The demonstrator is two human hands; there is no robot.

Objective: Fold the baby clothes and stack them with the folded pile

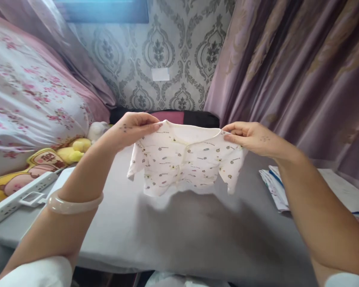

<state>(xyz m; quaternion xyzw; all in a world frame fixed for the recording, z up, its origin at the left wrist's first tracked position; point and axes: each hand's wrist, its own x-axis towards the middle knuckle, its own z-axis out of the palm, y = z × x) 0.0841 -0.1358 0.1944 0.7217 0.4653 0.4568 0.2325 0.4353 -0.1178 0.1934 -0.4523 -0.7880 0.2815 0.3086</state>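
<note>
A small white baby shirt with a scattered print hangs spread out above the grey-covered table, its neckline at the top. My left hand pinches it at the left shoulder between thumb and fingers. At the opposite shoulder, my right hand grips the fabric the same way. Both short sleeves droop outward below my hands. The shirt's shadow falls on the cloth beneath it.
Folded fabric lies at the right, partly behind my forearm. On the left are a white power strip, a yellow cartoon cushion and a flowered bundle. Purple curtains flank the patterned wall.
</note>
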